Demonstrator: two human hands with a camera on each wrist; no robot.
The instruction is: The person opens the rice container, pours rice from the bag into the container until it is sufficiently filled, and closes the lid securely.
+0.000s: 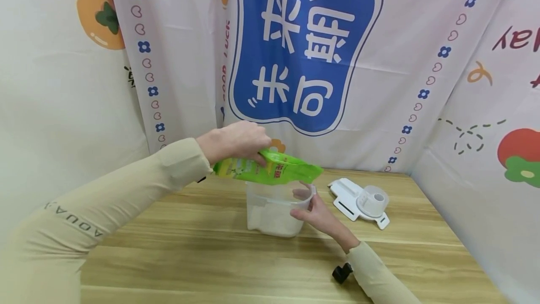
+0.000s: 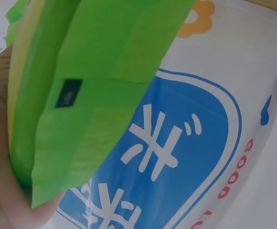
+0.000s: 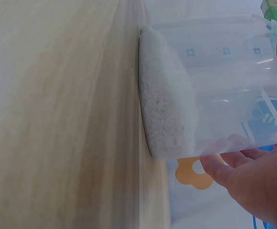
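A bright green plastic bag point(image 1: 291, 170) lies tilted over a clear plastic container point(image 1: 270, 197), its right end above the rim. My left hand point(image 1: 242, 140) grips the bag from above; in the left wrist view the green film point(image 2: 95, 100) covers most of the fingers. My right hand point(image 1: 319, 217) holds the container's right side near the rim, thumb in front and fingers behind. White grains point(image 3: 165, 95) fill the lower part of the container, which stands upright on the table. No stream of grains from the bag can be made out.
A white lid point(image 1: 346, 196) with a clear round cup point(image 1: 373, 201) on it lies to the right of the container on the wooden table point(image 1: 202, 257). Printed cloth point(image 1: 190, 60) hangs behind and at both sides. A black mount point(image 1: 341, 273) sits at my right wrist.
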